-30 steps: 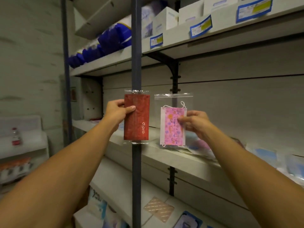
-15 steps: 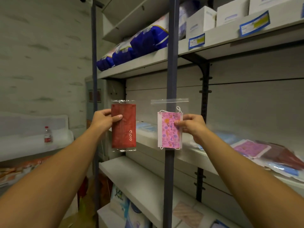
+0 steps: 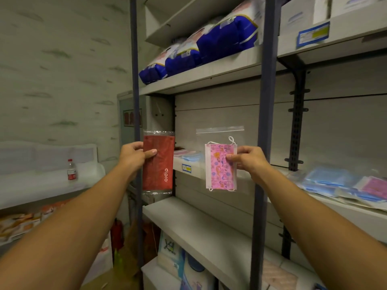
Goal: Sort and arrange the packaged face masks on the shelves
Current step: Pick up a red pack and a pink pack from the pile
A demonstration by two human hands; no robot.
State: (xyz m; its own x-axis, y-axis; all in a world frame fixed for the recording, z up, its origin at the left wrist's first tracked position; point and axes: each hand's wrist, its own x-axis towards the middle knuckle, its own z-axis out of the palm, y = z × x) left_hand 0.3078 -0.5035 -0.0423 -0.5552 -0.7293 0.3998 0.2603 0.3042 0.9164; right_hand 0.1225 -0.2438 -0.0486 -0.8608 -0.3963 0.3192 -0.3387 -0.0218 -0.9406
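Observation:
My left hand (image 3: 134, 155) pinches the left edge of a red packaged mask (image 3: 160, 168), held upright in clear wrap. My right hand (image 3: 249, 160) pinches the right edge of a pink patterned mask (image 3: 219, 170) inside a clear zip bag, also upright. Both packs hang in the air in front of the middle shelf (image 3: 188, 168). On that shelf lie a pink pack and a blue pack (image 3: 191, 156) to the left, and a pile of several blue and pink packs (image 3: 343, 185) to the right.
A dark metal upright (image 3: 263, 122) stands just right of my right hand, another (image 3: 136, 80) by my left. Blue bags (image 3: 226, 40) and white boxes fill the top shelf. The lower shelf (image 3: 201, 229) is bare; packs lie below. A bottle (image 3: 71, 170) stands on a white counter.
The view has swung left along the shelving, so the uprights shifted right. Both hands keep holding the two packs side by side at the same height.

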